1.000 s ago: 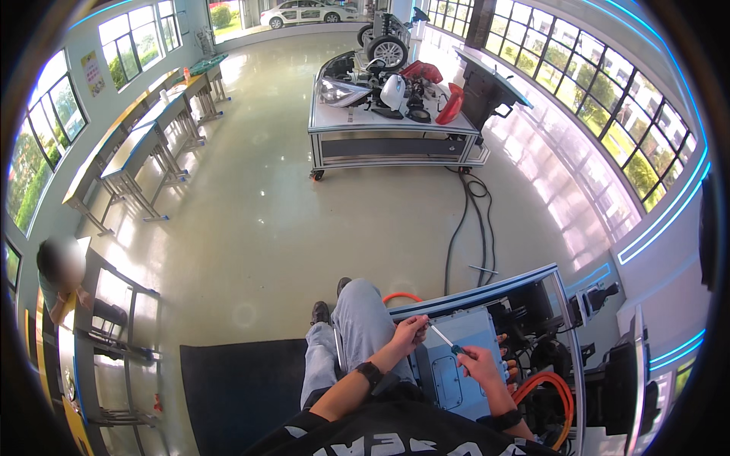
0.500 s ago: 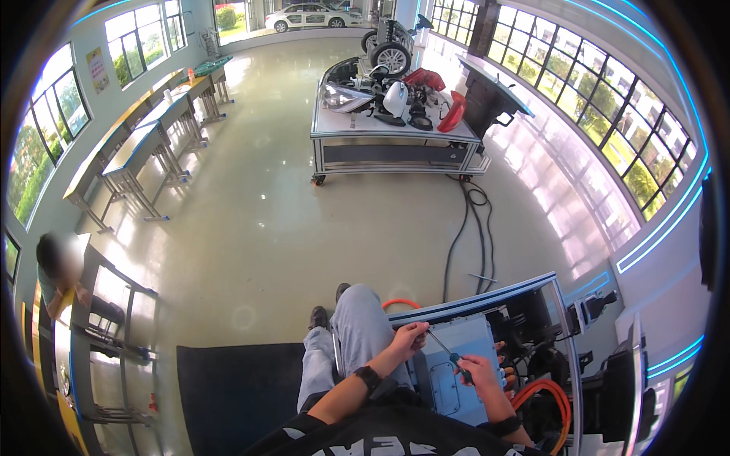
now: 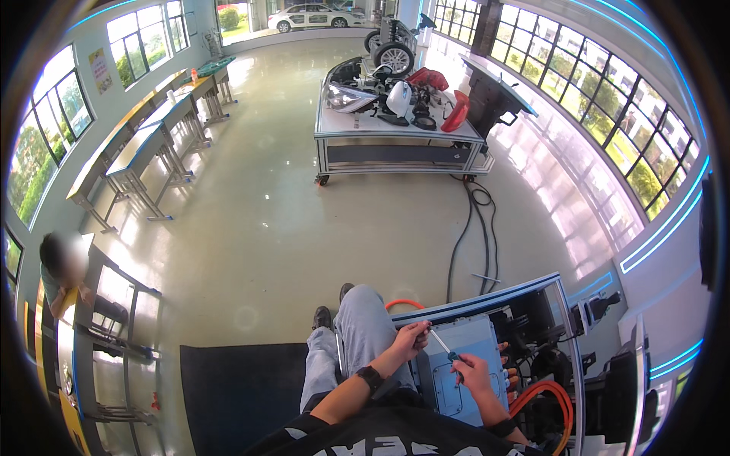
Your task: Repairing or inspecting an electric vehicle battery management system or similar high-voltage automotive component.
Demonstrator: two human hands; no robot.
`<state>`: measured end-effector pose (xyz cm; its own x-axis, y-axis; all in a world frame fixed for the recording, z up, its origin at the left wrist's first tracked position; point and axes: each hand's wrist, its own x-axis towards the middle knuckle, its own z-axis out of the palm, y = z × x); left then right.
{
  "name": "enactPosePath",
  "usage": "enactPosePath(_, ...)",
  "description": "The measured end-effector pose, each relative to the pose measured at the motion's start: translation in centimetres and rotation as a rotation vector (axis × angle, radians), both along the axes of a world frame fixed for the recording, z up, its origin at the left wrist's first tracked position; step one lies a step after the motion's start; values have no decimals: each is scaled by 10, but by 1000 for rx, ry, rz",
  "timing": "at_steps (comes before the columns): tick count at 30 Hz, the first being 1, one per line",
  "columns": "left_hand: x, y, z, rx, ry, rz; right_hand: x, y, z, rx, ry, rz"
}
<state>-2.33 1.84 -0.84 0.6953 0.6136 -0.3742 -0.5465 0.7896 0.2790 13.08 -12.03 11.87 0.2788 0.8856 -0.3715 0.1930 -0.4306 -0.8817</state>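
A screwdriver [image 3: 442,341] with a dark green handle is held by my right hand [image 3: 474,373], its fingers closed around the handle. Its shaft slants up and left to my left hand [image 3: 412,340], whose fingertips are pinched together at the tip. Whatever is pinched there is too small to make out. Both hands are above a light blue-grey metal box [image 3: 465,338] with a flat lid, set in a framed bench to the right of my legs.
Thick orange cables [image 3: 561,394] loop at the box's right, beside dark machine parts [image 3: 536,365]. An aluminium rail [image 3: 487,299] borders the bench. Ahead stands a wheeled table [image 3: 399,138] bearing car parts. Black cables [image 3: 475,228] lie on the floor. Another person [image 3: 65,266] sits far left.
My right hand and the screwdriver handle have turned slightly, while the tip stays at my left fingers. The whole view has shifted a little.
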Motion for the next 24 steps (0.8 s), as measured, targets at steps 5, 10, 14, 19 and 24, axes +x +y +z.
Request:
enactPosePath(5, -2, -9, 3, 24, 22, 10, 0, -9, -10, -20, 181, -43)
enactPosePath(10, 0, -16, 16, -3, 74, -51, -2, -19, -23, 19, 152, -119)
enactPosePath(14, -1, -5, 1, 47, 216, -93, -3, 0, -14, 24, 51, -84)
enactPosePath(19, -2, 5, 14, 21, 178, -101, 42, 13, 2, 88, -49, -154)
enactPosePath(24, 0, 2, 13, 57, 192, -125, 107, 15, 12, -100, -356, -94)
